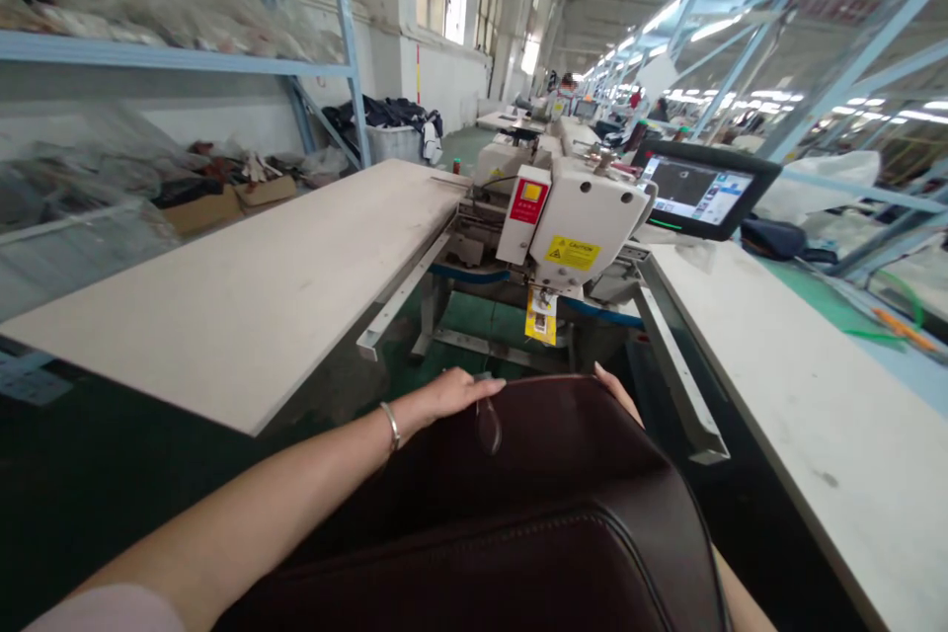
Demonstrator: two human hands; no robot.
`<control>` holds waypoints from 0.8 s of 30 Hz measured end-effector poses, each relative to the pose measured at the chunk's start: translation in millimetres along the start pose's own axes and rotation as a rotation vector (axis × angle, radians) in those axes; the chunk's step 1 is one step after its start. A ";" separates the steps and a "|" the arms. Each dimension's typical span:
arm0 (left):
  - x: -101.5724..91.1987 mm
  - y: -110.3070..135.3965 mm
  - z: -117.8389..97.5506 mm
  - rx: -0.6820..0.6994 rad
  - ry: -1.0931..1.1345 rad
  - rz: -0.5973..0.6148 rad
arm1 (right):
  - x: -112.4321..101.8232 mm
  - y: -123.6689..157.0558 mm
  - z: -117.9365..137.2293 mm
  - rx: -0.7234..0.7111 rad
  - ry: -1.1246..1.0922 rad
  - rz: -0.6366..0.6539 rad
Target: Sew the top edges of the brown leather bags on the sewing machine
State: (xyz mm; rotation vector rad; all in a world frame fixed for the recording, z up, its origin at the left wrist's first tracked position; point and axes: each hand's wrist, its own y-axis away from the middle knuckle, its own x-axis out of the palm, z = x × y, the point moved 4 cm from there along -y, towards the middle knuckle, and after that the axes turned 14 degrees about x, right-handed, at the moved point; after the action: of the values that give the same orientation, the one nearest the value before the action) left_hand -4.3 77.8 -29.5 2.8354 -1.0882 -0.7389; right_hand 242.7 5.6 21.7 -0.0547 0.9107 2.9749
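A large dark brown leather piece [548, 494] fills the bottom centre of the head view. My left hand [451, 393] rests on its far left edge, fingers closed over the rim; a thin bracelet is on the wrist. My right hand [614, 390] grips the far right edge, mostly hidden behind the leather, with only the fingertips showing. Just beyond the leather stands a white sewing machine [574, 217] with a yellow caution label and a red panel.
White worktables flank the machine, one on the left [244, 296] and one on the right [800, 375]. A touchscreen [700, 190] sits right of the machine head. Blue shelving [170, 54] with bagged goods lines the left wall. More workstations recede down the hall.
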 end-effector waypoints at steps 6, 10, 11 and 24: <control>-74.6 -41.3 -67.5 0.087 -0.158 -0.113 | -19.5 -18.7 21.3 0.172 -0.474 0.001; -85.8 -72.4 -59.6 0.158 -0.232 -0.107 | -20.1 -46.3 25.0 0.110 -0.479 -0.013; -86.6 -78.9 -53.5 0.155 -0.247 -0.104 | -17.3 -50.7 24.4 0.075 -0.476 -0.002; -126.8 -149.0 -13.6 -0.004 -0.285 -0.096 | 16.4 -80.1 26.8 0.329 -0.611 0.063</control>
State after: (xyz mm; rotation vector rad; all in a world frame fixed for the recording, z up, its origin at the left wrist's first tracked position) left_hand 13.3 269.2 9.6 2.8578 -0.9800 -1.1808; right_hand 228.8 87.3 -1.5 0.8436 1.2756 2.5711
